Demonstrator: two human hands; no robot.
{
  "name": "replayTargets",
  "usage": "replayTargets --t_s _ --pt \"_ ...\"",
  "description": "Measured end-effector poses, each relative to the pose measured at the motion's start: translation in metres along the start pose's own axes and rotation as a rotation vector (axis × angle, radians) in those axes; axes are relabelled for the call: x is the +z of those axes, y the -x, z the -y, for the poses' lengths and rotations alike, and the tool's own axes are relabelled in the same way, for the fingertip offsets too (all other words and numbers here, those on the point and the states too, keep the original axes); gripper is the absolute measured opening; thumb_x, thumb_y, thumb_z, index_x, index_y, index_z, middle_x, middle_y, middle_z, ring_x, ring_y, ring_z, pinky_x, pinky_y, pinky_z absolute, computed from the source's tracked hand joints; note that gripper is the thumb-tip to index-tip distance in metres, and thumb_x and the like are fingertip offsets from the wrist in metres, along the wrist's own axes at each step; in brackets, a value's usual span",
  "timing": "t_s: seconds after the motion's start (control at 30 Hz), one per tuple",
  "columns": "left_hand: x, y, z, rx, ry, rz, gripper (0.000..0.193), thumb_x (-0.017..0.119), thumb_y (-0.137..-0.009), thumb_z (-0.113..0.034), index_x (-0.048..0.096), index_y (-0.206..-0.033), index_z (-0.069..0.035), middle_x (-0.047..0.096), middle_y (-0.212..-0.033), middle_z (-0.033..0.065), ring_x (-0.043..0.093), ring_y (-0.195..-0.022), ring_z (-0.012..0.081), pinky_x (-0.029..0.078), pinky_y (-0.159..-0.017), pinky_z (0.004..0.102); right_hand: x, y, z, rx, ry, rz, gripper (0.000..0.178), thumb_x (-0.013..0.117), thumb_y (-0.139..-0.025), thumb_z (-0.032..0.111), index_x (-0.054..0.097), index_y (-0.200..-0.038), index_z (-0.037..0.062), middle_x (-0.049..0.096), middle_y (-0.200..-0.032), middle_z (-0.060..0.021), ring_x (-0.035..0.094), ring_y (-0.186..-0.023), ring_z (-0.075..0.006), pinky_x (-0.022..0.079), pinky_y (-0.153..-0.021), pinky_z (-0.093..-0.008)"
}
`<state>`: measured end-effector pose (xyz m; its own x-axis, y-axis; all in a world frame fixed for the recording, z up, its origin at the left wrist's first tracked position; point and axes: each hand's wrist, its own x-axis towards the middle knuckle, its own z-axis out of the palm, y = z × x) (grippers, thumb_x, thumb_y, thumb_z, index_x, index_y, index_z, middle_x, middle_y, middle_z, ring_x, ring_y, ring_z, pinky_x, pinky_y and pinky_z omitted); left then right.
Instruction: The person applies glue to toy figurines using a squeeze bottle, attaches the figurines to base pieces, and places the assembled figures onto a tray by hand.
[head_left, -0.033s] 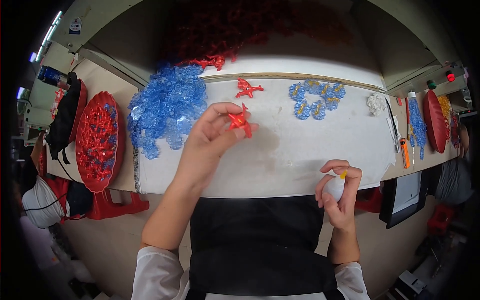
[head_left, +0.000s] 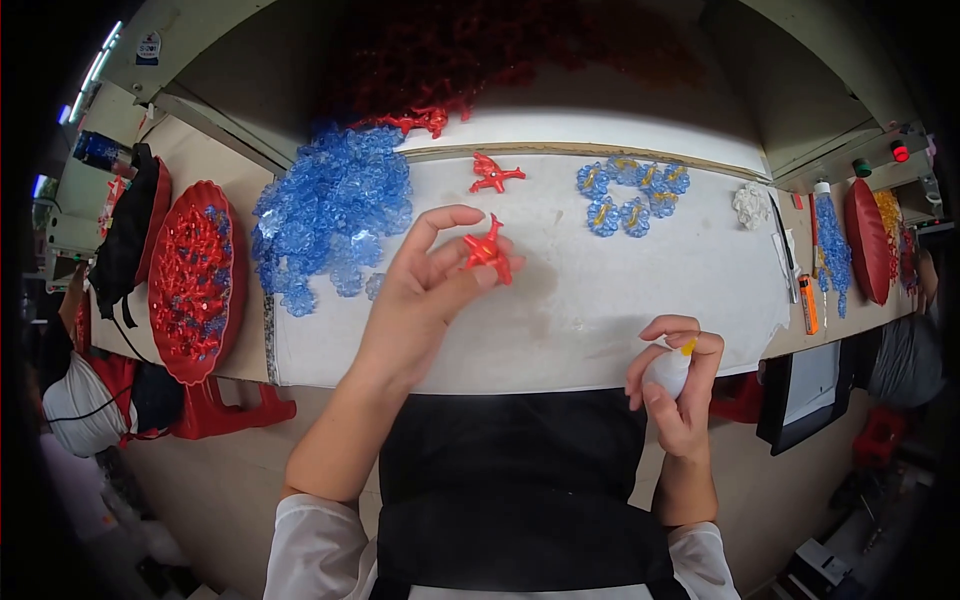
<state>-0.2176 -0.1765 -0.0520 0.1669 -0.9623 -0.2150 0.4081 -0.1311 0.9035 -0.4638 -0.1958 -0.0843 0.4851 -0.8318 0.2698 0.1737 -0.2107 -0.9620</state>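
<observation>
Between the thumb and fingers of my left hand (head_left: 425,285) is a small shiny red plastic piece with pointed prongs (head_left: 487,255). It is held above the white work sheet, and my index finger is lifted clear of it. My right hand (head_left: 680,390) is wrapped round a small white squeeze bottle with a yellow tip (head_left: 668,372), near the front edge of the table. A second red pronged piece (head_left: 494,174) lies on the sheet beyond my left hand. Farther right, several clear blue flower-shaped pieces with yellow marks (head_left: 626,198) form a loose ring.
A heap of clear blue pieces (head_left: 335,210) is left of my left hand. Red pieces (head_left: 430,120) are piled inside the cabinet behind. A red oval tray (head_left: 240,290) of small parts stands far left. A crumpled white lump (head_left: 751,206) and an orange cutter (head_left: 809,305) lie right.
The red piece in my left hand has turned and shifted slightly right, and my left index finger has lifted off it. My right hand still grips the bottle in nearly the same place.
</observation>
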Motion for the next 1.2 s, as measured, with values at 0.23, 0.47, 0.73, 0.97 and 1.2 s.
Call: replayTargets --t_s 0.23,0.47,0.73,0.97,1.2 --pt "0.01 0.026 0.029 -0.186 0.277 0.075 0.048 0.053 -0.078 0.002 0.036 -0.123 -0.003 0.056 -0.101 0.0121 0.054 -0.094 0.018 0.041 -0.086 0.0309 0.017 -0.01 0.022 0.035 0.131 -0.119 0.032 0.052 -0.073 -0.007 0.047 -0.104 -0.0047 0.039 -0.102 -0.0163 0.057 -0.074 -0.0233 0.05 -0.059 -0.0274" --pt "0.017 0.048 0.034 -0.051 0.223 0.101 0.024 0.055 -0.079 0.001 0.046 -0.1 -0.004 0.056 -0.102 0.0099 0.054 -0.093 0.0149 0.041 -0.082 0.0268 0.008 0.005 0.021 -0.197 0.141 -0.352 0.045 0.075 -0.063 0.025 0.045 -0.089 0.0039 0.048 -0.086 -0.0085 0.051 -0.063 -0.0145 0.043 -0.05 -0.021" --pt "0.022 0.057 0.034 0.08 0.083 0.1 0.025 0.056 -0.078 0.002 0.046 -0.101 0.0 0.056 -0.1 0.011 0.053 -0.094 0.0151 0.041 -0.082 0.0268 0.02 0.007 0.036 -0.388 0.251 -0.17 0.043 0.081 -0.054 0.017 0.05 -0.084 0.0094 0.052 -0.084 -0.0068 0.05 -0.061 -0.0133 0.043 -0.05 -0.0216" --pt "0.024 0.059 0.031 0.055 -0.071 0.073 0.025 0.058 -0.076 -0.002 0.052 -0.1 0.003 0.059 -0.094 0.0128 0.057 -0.087 0.0145 0.045 -0.078 0.0254 0.024 0.008 0.039 -0.383 0.331 -0.092 0.043 0.081 -0.052 0.011 0.053 -0.084 0.0093 0.054 -0.085 -0.0061 0.053 -0.062 -0.0157 0.045 -0.05 -0.0238" --pt "0.023 0.06 0.031 0.019 -0.051 0.103 0.026 0.058 -0.076 0.001 0.053 -0.102 0.002 0.058 -0.098 0.0106 0.055 -0.092 0.0144 0.042 -0.083 0.0267 0.025 0.006 0.035 -0.413 0.351 -0.087 0.043 0.081 -0.051 0.012 0.054 -0.085 0.0077 0.055 -0.085 -0.0073 0.053 -0.06 -0.0162 0.045 -0.048 -0.0237"
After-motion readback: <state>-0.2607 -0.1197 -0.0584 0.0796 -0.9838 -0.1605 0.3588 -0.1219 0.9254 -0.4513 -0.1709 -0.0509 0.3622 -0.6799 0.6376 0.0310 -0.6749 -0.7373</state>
